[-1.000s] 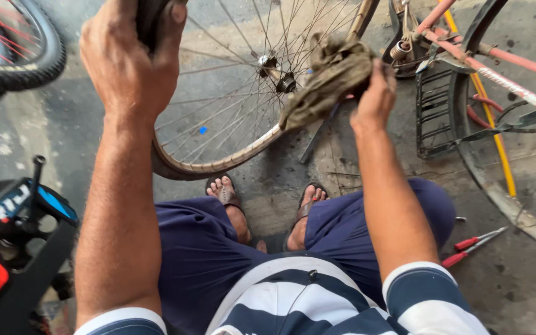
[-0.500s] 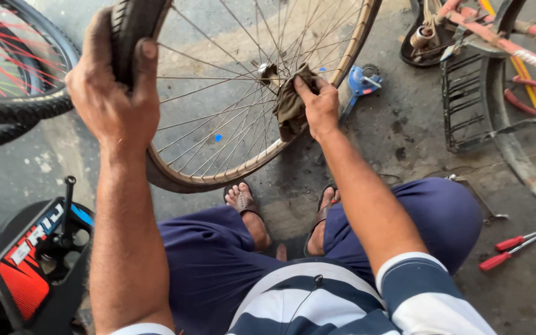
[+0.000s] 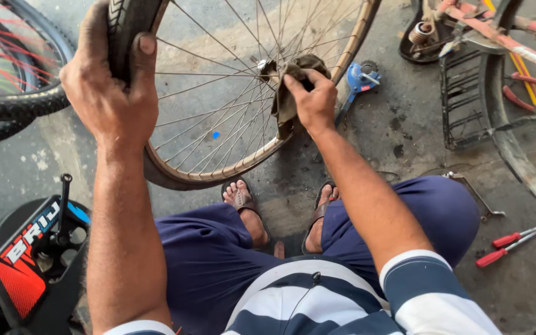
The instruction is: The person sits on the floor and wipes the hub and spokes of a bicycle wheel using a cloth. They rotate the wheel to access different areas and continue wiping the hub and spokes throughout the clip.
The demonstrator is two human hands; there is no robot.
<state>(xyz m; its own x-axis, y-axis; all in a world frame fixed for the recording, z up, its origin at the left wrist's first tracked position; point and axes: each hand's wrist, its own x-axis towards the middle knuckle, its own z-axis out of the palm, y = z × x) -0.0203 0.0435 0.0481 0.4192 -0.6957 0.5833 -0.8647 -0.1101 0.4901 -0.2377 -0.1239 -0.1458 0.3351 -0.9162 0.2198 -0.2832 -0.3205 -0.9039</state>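
Bicycle wheel [image 3: 218,105] upright on grimy concrete floor [image 3: 404,142], rim bottom just ahead of two sandalled feet [image 3: 243,201], between the seated person's knees. Dirty rag [image 3: 290,93] pressed against the hub [image 3: 262,65] among the spokes. Right hand [image 3: 311,99] closed around that rag, fingers bunched, thumb on top. Left hand [image 3: 110,93] wrapped firmly over the black tyre [image 3: 125,25] at the wheel's top, fingers curled out of sight behind it, thumb showing in front.

Likely hazards: rag or fingertips snagging between spokes if the wheel turns; wheel rolling or tipping sideways should the upper grip slacken. Red-handled screwdrivers [image 3: 510,242] lying loose near the right knee, a blue tool [image 3: 358,77] beyond the rim, a pink bicycle frame [image 3: 497,37] far right, a second tyre [image 3: 20,105] far left, a tool carrier [image 3: 32,254] lower left.

Compared with half a second ago: right hand and rag in much the same spot at the hub; left-hand grip unchanged; whole scene much as then.
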